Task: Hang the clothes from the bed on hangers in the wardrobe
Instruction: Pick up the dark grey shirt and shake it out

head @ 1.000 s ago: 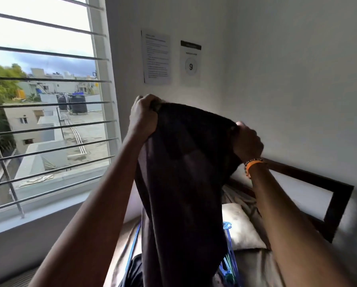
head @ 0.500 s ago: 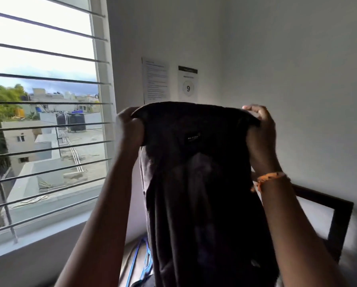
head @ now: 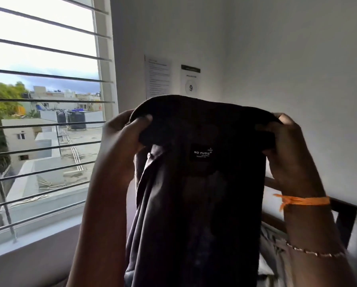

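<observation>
The person stands in the corner of the room with both arms raised, holding a dark garment point(head: 196, 193) up in front of them at about head height. The left hand point(head: 123, 146) is closed on the garment's top edge at its left end, thumb pressed over the front of the fabric and the other fingers tucked behind it. The right hand point(head: 287, 154) is closed on the same edge at the right end, fingers curled over the bunched cloth. Between the two hands the top edge is stretched into a shallow arch, and a small black label point(head: 202, 153) reading "NO FUSS" shows just below it, facing the person. The rest of the garment hangs straight down between the forearms in loose folds and runs out of view at the bottom.

An orange thread point(head: 301, 200) is tied around the right wrist, and a thin metal bracelet point(head: 314, 252) sits lower on that forearm. Behind the garment, two printed sheets are stuck on the wall: a text notice point(head: 158, 76) and a sheet with the numeral 9 point(head: 190, 83). To the left is a barred window point(head: 45, 112) looking out on rooftops and trees. Low on the right, a dark wooden headboard point(head: 343, 216) stands against the wall, with pale bedding point(head: 272, 245) just below it.
</observation>
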Demonstrator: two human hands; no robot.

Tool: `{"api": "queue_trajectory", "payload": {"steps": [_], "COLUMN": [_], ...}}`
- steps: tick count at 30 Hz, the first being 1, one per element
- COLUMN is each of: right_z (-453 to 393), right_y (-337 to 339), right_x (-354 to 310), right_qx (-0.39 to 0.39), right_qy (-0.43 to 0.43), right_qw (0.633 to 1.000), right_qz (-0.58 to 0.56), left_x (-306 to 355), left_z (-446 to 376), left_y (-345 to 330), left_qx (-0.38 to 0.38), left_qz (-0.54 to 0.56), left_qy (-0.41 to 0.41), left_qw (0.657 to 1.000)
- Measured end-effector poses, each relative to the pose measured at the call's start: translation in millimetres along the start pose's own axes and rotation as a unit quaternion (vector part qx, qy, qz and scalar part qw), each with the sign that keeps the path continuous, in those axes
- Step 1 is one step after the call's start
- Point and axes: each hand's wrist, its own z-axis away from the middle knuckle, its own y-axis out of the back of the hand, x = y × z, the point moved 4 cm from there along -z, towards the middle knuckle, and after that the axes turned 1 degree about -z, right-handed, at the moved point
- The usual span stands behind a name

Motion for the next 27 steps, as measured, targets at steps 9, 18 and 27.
{"api": "queue_trajectory", "payload": {"steps": [9,18,27], "right_z": [-39.9,55.1,304.5], "right_y": [-27.0,5.6,65.4], "right_x": [98.6,421.1,579.6], "right_qx": [0.087,-0.138,-0.447], "right_qy": [-0.018,-0.327,-0.424], "right_qw": [0.986,0.836,0.626], "right_qz": [0.141,0.419,0.477], "left_x": [-88.9,-410.8,-547.9], "left_z": [-22.3,63.9,280.0], "left_y": [-15.7,48.3,129.5], "left_qx": [-0.132,-0.229,-0.221], "left_qz": [-0.037,-0.330,-0.537], "left_qy": [0.059,0.418,0.570], "left_qw": [0.989,0.815,0.581]}}
